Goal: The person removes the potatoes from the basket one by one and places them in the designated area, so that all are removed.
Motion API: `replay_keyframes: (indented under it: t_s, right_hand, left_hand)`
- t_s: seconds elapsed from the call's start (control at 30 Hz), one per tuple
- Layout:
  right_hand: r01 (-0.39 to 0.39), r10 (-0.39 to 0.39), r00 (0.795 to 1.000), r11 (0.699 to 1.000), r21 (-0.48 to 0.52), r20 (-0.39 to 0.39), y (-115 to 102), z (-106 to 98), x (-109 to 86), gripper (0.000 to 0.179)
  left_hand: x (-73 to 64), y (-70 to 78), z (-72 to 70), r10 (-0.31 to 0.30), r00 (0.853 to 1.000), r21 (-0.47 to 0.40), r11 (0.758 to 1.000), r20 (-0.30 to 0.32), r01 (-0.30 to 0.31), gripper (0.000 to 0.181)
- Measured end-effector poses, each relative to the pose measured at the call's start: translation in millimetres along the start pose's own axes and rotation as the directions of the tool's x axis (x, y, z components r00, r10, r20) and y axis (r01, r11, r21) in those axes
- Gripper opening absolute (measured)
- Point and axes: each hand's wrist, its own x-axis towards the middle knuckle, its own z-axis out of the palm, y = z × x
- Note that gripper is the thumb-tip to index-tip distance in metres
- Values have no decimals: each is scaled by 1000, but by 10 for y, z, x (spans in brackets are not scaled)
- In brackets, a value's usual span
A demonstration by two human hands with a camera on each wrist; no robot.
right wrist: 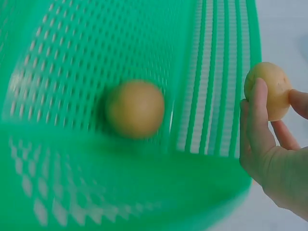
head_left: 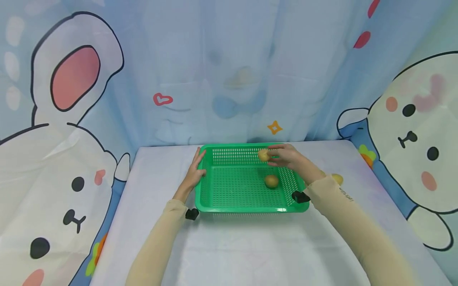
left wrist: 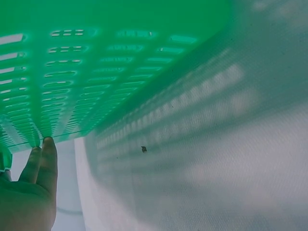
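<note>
My right hand (head_left: 288, 157) pinches a round, pale-brown potato (head_left: 264, 155) between thumb and fingers, over the back right part of a green plastic basket (head_left: 236, 209). The right wrist view shows this potato (right wrist: 275, 89) at the basket's edge, thumb on one side and fingers on the other. A second potato (head_left: 271, 181) lies on the basket floor near its right end. At the left rim my left hand (head_left: 193, 172) holds the basket, thumb over the rim. Two of its fingers (left wrist: 47, 163) touch the slotted outer wall in the left wrist view.
A yellow rounded thing (head_left: 337, 178) lies on the white-covered table (head_left: 243, 250) right of the basket, partly hidden by the right forearm. A blue printed curtain (head_left: 229, 59) hangs behind the table. Black wrist straps (head_left: 300, 197) show near the basket's front corners.
</note>
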Motion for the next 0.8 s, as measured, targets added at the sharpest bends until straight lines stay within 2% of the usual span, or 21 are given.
replay_keyframes:
  t_s: [0.4,0.53,0.6,0.63,0.77,0.8]
  right_hand:
    - [-58,61,996,997,57,-59,146,-830,-391,63]
    - [-76,82,993,995,69,-85,240,-1039,-502,61]
    - [-83,91,991,993,79,-97,294,-1136,-553,59]
    - [-86,94,991,993,82,-100,322,-1188,-577,57]
    - [-101,112,989,988,115,-100,445,-1386,-678,57]
    - [-106,118,988,987,119,-102,478,-1431,-702,59]
  left_hand:
    - [-2,26,-1,6,1000,4,1000,7,-6,94]
    - [-87,226,-32,-5,999,-5,1000,42,5,93]
    - [-90,235,-39,-12,999,-15,1000,53,12,93]
    - [-85,235,-39,-18,998,-12,1000,53,18,93]
    - [1,34,-4,-3,1000,-4,1000,23,3,94]
    - [2,24,2,0,1000,0,1000,17,0,94]
